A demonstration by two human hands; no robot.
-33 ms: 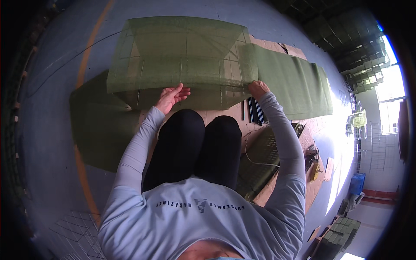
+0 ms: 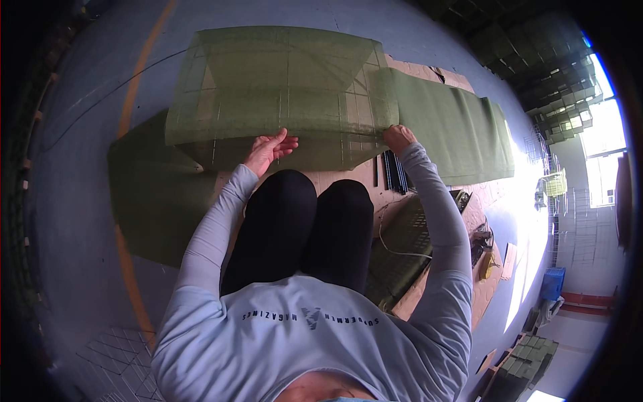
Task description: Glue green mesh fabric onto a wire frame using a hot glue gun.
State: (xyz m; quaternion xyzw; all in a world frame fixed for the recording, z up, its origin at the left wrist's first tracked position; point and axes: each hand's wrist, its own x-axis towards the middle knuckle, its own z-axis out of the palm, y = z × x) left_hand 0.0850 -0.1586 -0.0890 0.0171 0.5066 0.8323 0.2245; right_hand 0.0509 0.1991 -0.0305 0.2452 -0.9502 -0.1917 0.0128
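A wire-grid box frame draped in sheer green mesh fabric (image 2: 281, 74) stands in front of my knees. At its right near corner my right hand (image 2: 400, 137) is closed, pinching the edge of the mesh by the wire. My left hand (image 2: 268, 151) is beside the near edge, thumb raised and fingers stretched out together, holding nothing. Thin frame wires (image 2: 355, 100) show through the fabric. A wide flap of green cloth (image 2: 449, 127) spreads out to the right, and darker green cloth (image 2: 154, 194) lies to the left.
Cardboard (image 2: 328, 178) lies under the frame. Several black strips (image 2: 395, 173) rest on it by my right wrist. A slotted green crate (image 2: 402, 248) with a white cord lies right of my legs. Wire grids (image 2: 110, 362) are at lower left; stacked green goods (image 2: 536, 60) stand far right.
My left hand has shifted slightly to the right along the near edge. My right hand and the mesh-covered frame look the same.
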